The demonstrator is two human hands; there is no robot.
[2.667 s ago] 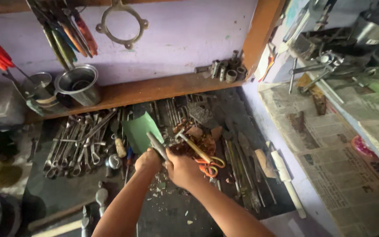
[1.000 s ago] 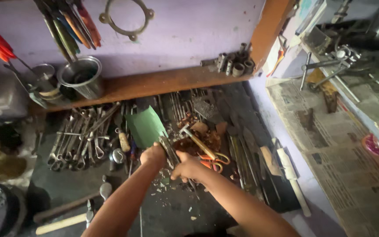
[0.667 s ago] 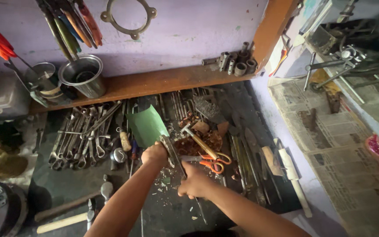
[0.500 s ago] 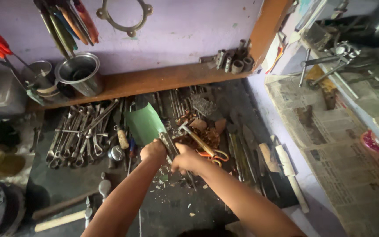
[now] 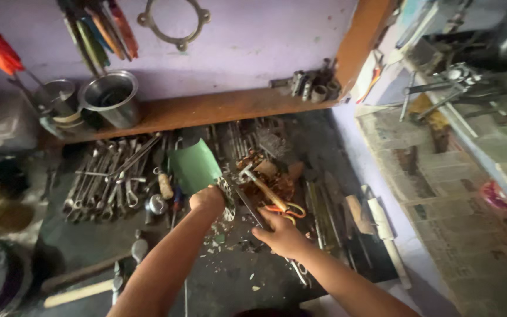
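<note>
1. We see our left hand (image 5: pixel 208 198) closed as a fist around a small round metal part (image 5: pixel 227 198), just below a green bent sheet (image 5: pixel 193 166) that lies on the dark worktop (image 5: pixel 230 287).
2. Our right hand (image 5: pixel 281 233) rests lower and to the right, with its fingers (image 5: pixel 265 216) together and curled around a long thin metal tool (image 5: pixel 247 205); the tool runs slanted from the round part, under the hand, down to the worktop.
3. Whether the tool touches the round part, we cannot tell, because the place is blurred.
4. Just beside the right hand lie orange-handled scissors (image 5: pixel 286 209) and a hammer (image 5: pixel 260 185) on a pile of rusty pieces.
5. To the left of the green sheet a group of wrenches (image 5: pixel 107 182) lies side by side.
6. Behind, a wooden shelf (image 5: pixel 206 108) carries a steel cup (image 5: pixel 108 97); screwdrivers (image 5: pixel 98 35) hang on the purple wall above it.
7. At the lower left a wooden handle (image 5: pixel 80 292) lies on the worktop, well apart from both hands.
8. On the right, newspaper (image 5: pixel 441 194) covers another surface.
</note>
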